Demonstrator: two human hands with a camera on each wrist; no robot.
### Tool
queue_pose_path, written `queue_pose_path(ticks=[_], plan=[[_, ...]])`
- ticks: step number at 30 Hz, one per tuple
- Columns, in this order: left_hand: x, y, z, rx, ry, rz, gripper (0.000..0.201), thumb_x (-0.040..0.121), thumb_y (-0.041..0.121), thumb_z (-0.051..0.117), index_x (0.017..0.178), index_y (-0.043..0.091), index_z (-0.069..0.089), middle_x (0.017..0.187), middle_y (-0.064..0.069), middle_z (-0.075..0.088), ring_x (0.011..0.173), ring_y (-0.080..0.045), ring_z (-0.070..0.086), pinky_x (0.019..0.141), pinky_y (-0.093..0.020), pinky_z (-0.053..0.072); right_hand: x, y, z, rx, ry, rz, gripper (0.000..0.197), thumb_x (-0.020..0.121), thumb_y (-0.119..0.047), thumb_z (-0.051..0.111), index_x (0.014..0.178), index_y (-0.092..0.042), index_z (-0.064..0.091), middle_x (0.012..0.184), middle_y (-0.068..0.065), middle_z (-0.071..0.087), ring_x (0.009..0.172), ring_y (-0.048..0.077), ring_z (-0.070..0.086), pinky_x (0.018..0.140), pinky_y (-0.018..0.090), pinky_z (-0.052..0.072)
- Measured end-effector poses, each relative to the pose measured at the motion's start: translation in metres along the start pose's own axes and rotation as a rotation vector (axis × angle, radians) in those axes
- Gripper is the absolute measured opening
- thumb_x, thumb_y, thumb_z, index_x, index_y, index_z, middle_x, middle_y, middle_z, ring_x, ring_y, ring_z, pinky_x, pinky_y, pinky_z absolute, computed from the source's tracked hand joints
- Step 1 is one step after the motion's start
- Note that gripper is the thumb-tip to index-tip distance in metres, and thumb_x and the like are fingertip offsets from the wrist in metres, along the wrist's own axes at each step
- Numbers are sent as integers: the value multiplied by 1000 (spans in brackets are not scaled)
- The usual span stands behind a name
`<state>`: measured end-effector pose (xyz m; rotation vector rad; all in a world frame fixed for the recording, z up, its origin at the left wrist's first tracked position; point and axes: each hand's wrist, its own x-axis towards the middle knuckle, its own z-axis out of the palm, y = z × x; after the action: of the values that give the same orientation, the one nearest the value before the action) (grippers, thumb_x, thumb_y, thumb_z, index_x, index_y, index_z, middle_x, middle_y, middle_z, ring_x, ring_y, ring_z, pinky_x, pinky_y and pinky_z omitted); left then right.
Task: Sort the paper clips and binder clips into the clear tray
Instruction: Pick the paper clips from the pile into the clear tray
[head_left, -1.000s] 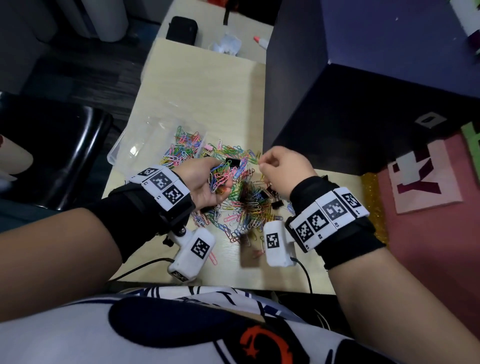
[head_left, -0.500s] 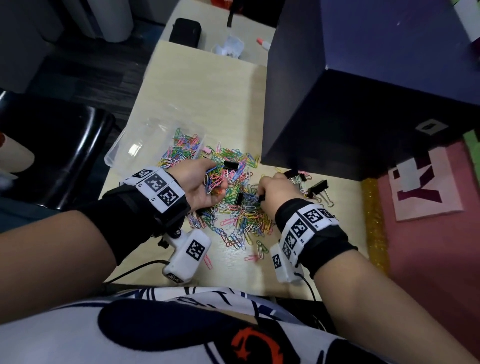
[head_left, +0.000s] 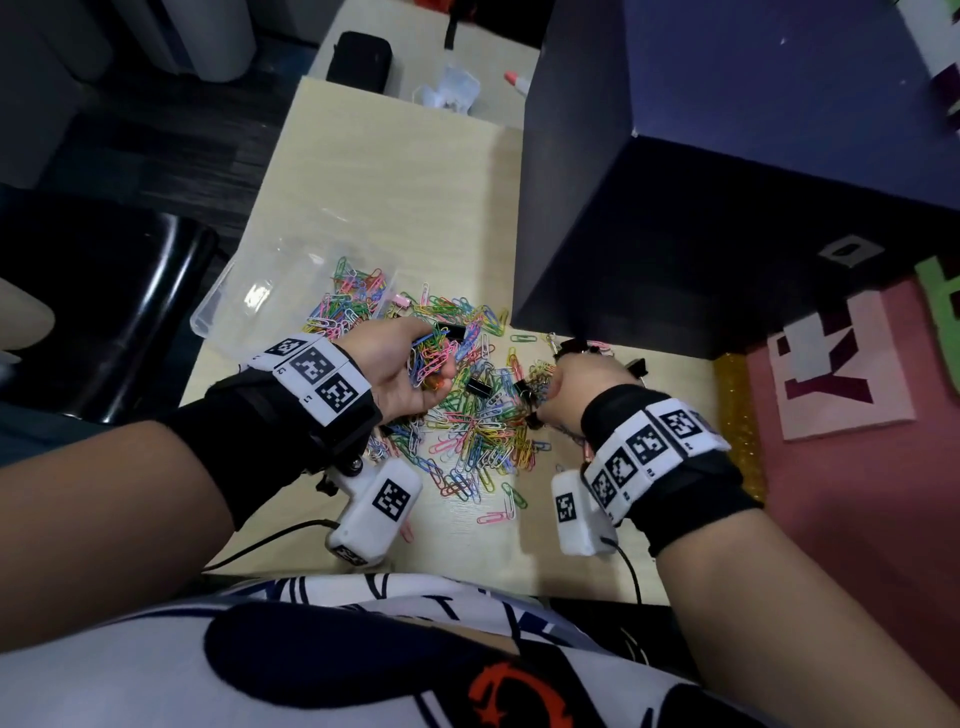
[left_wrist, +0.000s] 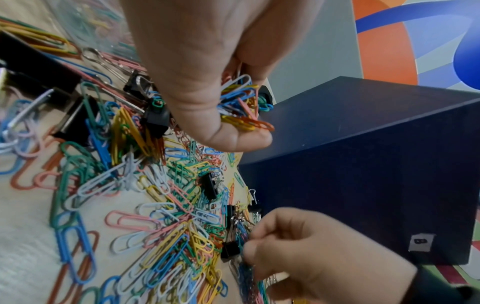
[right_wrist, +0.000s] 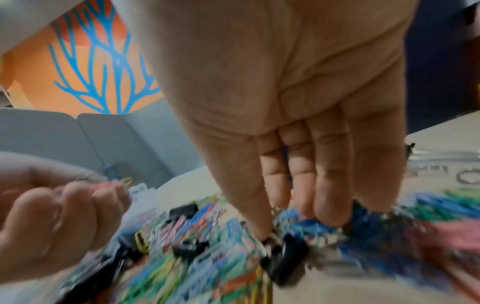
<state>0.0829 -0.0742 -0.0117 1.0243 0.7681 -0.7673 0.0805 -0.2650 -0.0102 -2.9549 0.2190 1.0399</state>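
Note:
A heap of coloured paper clips (head_left: 478, 421) lies mid-table, with black binder clips (head_left: 479, 387) mixed in. The clear tray (head_left: 208, 317) stands to its left rear and holds several paper clips (head_left: 348, 301) in its right part. My left hand (head_left: 436, 364) hovers over the heap's left side, palm up, gripping a bunch of paper clips (left_wrist: 241, 121). My right hand (head_left: 545, 389) is down on the heap's right side, its fingers curled and pinching a tangle of paper clips (left_wrist: 242, 236) beside a black binder clip (right_wrist: 285, 259). The right wrist view is blurred.
A large dark blue box (head_left: 675, 234) stands directly behind and to the right of the heap. More binder clips (head_left: 636, 366) lie at its foot. A black chair (head_left: 104, 291) stands left of the table, and a black pouch (head_left: 358, 62) lies far back.
My right hand has dropped from beside the left hand to the heap's right side and closed on clips there. The left hand has kept its bunch and barely moved.

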Motion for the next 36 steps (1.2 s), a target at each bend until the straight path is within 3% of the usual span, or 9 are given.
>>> queue_pose_path(ticks=[6,10,14,16,21,24,28,32,36], plan=[[0,2,0,-7,-4,-1,21,101,23,38,87,9,46,68,-9,53,57,-17,51,46,-23,52,1,-12,24,-46,-56,-61,41,86,-38,66,114,-10,55,110,8,63,99,24,60,80,31,47],[0,2,-1,1,-2,11,20,101,22,37,88,10,45,68,-9,53,58,-17,50,46,-23,52,2,-6,15,-42,-51,1,29,85,-33,64,101,-10,59,94,7,61,82,23,57,64,27,45],[0,2,-1,2,8,12,18,100,22,38,89,10,46,68,-9,53,58,-17,51,46,-24,52,4,5,8,65,104,71,43,83,-20,64,123,-12,51,123,11,46,108,30,54,86,36,50],[0,1,0,9,10,18,20,101,22,38,87,10,46,67,-9,53,58,-17,50,46,-23,52,5,2,9,117,192,-49,37,84,-13,61,120,-15,53,123,9,45,107,29,54,88,36,49],[0,2,-3,-2,19,15,13,100,22,40,98,10,44,70,-10,54,56,-18,52,45,-25,52,5,-9,22,67,121,-242,45,84,1,52,120,-26,52,119,5,43,100,27,54,85,38,50],[1,2,-5,-21,35,24,15,99,22,42,110,12,39,79,-12,54,58,-19,53,45,-26,52,6,-8,27,74,140,-233,35,85,-1,53,114,-21,54,117,7,45,92,27,55,82,37,52],[2,3,-7,-8,39,15,14,99,23,42,105,10,40,77,-12,54,56,-20,54,44,-25,52,6,-1,19,143,197,-197,18,90,-19,56,108,-20,58,117,5,49,97,24,56,83,32,48],[2,3,-6,-14,27,10,21,100,23,38,85,9,45,58,-8,55,51,-16,52,45,-23,51,6,9,6,226,302,-83,28,86,-31,63,109,-15,58,114,7,52,100,24,56,81,29,45],[2,4,-4,-16,26,17,22,100,22,38,84,10,45,63,-9,53,57,-17,51,45,-23,51,6,11,4,152,338,-22,37,86,-25,62,121,-16,52,125,9,41,114,29,46,88,36,45]])
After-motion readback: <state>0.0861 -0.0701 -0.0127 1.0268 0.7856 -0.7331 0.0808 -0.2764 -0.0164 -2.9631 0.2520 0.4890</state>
